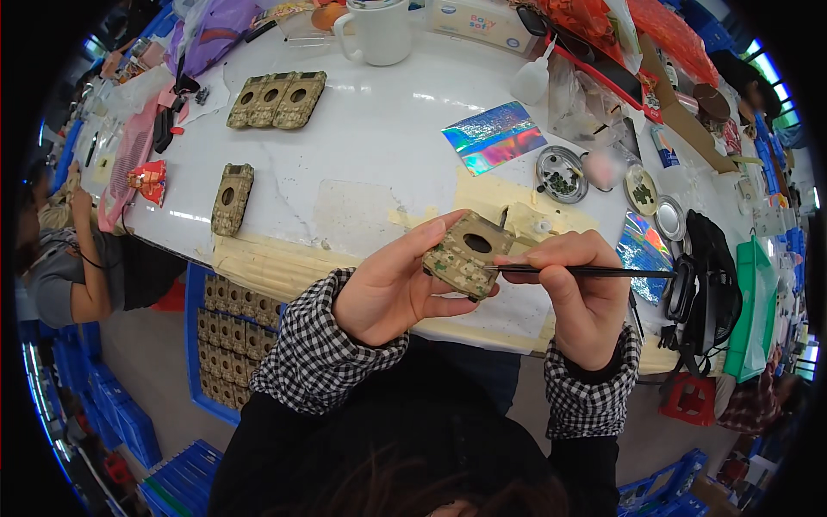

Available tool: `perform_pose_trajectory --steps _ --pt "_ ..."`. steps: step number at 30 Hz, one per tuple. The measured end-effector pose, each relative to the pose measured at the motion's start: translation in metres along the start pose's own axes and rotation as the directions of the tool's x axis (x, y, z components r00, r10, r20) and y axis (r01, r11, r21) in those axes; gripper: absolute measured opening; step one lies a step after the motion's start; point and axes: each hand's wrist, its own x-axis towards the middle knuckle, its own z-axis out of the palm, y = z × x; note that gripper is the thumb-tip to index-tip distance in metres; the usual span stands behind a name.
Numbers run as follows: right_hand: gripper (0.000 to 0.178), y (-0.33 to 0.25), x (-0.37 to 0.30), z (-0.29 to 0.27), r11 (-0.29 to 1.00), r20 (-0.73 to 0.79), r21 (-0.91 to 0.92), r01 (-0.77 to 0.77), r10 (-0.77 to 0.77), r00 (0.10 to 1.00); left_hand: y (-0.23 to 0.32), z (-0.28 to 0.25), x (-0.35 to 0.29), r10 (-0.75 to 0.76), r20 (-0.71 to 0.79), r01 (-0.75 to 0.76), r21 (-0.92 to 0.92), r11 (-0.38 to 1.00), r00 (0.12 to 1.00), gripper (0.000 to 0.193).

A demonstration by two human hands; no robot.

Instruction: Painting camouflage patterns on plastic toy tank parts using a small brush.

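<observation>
My left hand [379, 297] holds a camouflage-patterned toy tank hull [461, 274] by its sides, its round top opening facing up. In my right hand [590, 297] are slim black tweezers [603, 271], pinched between thumb and fingers, their fine tip touching the hull's near right edge. Whether the tip grips anything is too small to tell. Beyond my hands, a round metal dish [540, 184] contains small dark green pieces. Another small dish [631, 177] to its right also has green bits. Three similar hulls [276, 99] stand together at the far left, and a single hull [232, 202] lies nearer.
A white mug [383, 34] stands at the back. Shiny holographic sheets [493, 138] lie right of centre. A white squeeze bottle [531, 79], a black bag [715, 267] and a green tray [751, 310] are rightward. A blue crate [195, 345] of hulls sits below the table's left edge.
</observation>
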Motion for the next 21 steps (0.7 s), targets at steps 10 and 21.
perform_pose_trajectory --steps 10,21 --pt "0.016 0.0034 -0.0011 0.0018 1.000 -0.008 0.005 0.020 -0.019 1.000 -0.0003 -0.0017 -0.0004 0.001 0.013 -0.001 -0.007 1.000 1.000 0.056" --pt "0.017 0.0025 -0.0016 0.0044 1.000 -0.048 0.030 0.006 -0.004 0.999 -0.0016 -0.0032 -0.0005 0.011 0.009 -0.010 -0.026 1.000 1.000 0.056"
